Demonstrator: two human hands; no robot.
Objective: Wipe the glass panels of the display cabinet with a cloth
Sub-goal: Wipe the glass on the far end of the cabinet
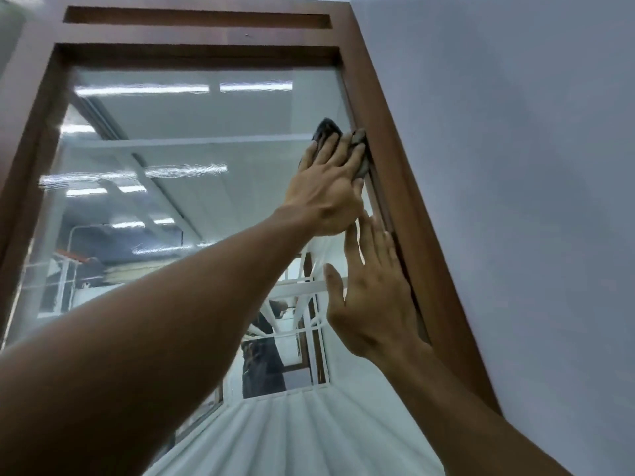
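Note:
The cabinet's glass panel [178, 207] fills the view, set in a brown wooden frame [395, 139]. My left hand [330, 187] presses a dark grey cloth [326, 130] flat against the glass, high up by the right edge of the frame. The cloth shows above and to the right of my fingers. Just below, my right hand [374, 293] lies flat on the glass with fingers spread, touching the right edge of the frame and holding nothing.
A pale grey wall [515, 166] runs along the right of the cabinet. The glass reflects ceiling lights, white beams and a person. A recessed slot [196, 20] sits in the frame above the panel.

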